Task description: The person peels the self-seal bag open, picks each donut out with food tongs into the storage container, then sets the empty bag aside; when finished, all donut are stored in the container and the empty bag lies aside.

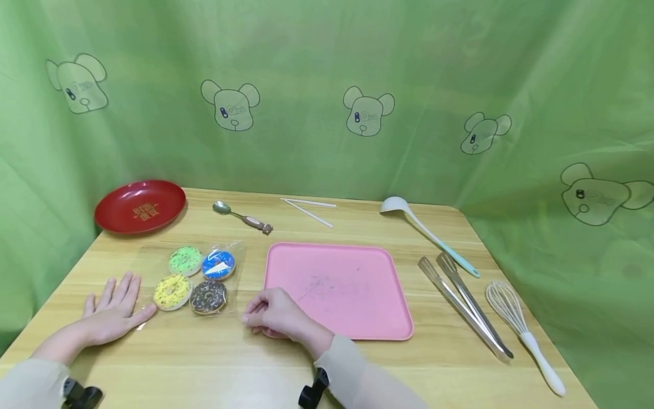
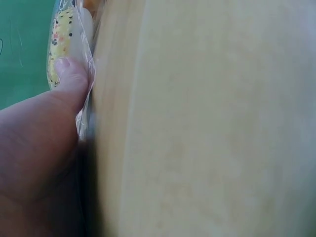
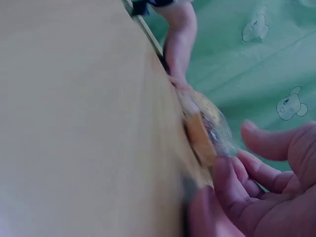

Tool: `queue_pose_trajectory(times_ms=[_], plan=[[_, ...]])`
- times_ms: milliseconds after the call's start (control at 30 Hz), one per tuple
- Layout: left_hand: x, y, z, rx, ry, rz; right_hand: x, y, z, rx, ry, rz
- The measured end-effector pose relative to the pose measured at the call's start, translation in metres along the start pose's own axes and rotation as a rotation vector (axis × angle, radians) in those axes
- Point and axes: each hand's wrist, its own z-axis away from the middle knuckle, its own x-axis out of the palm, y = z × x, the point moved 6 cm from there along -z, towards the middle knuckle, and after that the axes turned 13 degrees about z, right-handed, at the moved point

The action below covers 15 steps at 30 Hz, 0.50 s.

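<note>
Four toy doughnuts lie in a clear plastic bag: a green doughnut, a blue doughnut, a yellow doughnut and a dark brown doughnut. My left hand rests with spread fingers on the table left of them. Its thumb touches the bag beside the yellow doughnut in the left wrist view. My right hand hovers over the lower left corner of a pink tray, fingers loosely bent. In the right wrist view its thumb stands apart from the fingers, with nothing between them.
A red plate sits at the back left, with a spoon and white sticks beyond the tray. To the right lie a ladle, metal tongs and a whisk. Green curtain surrounds the wooden table.
</note>
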Motion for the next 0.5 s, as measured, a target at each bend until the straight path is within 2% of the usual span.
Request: queue_pose_trajectory(times_ms=[133,300,500], plan=[[-0.001,-0.001,0.000,0.000,0.006,-0.003,-0.003,-0.016,-0.017,-0.023,-0.005,0.145],[-0.001,0.000,-0.001,-0.001,0.007,-0.003,0.004,-0.028,-0.037,0.023,0.019,0.289],[-0.001,0.002,0.001,0.003,0.014,-0.005,0.013,-0.030,-0.049,0.047,0.008,0.344]])
